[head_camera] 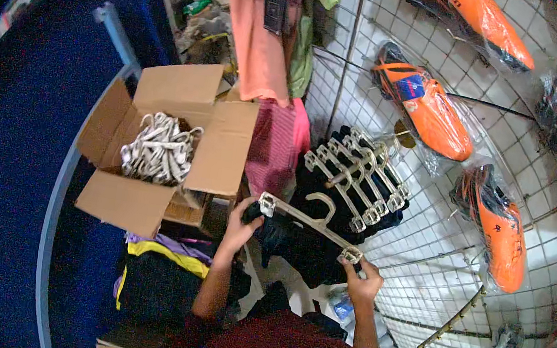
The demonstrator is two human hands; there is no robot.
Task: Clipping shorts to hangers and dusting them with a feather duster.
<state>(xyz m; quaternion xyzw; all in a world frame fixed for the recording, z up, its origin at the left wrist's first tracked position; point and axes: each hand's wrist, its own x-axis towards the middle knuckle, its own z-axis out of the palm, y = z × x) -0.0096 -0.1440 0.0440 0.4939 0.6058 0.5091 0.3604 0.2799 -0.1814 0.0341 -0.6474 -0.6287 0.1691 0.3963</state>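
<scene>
A whitish plastic clip hanger (309,220) spans the space between my two hands, its hook pointing away from me. Dark cloth (282,241) hangs below its bar. My left hand (244,225) grips the cloth by the clip at the left end. At the right end, my right hand (362,281) pinches the edge at the other clip. Just beyond, several similar hangers (364,172) hang in a row on a rod, with dark garments under them.
An opened cardboard box (145,209) of white hangers (162,149) stands at left. Folded clothes (165,275) lie below it. Peach and pink garments (255,37) hang ahead. Orange shoes in clear plastic (436,118) hang on a wire grid (420,268) at right, where a metal prong (452,319) sticks out.
</scene>
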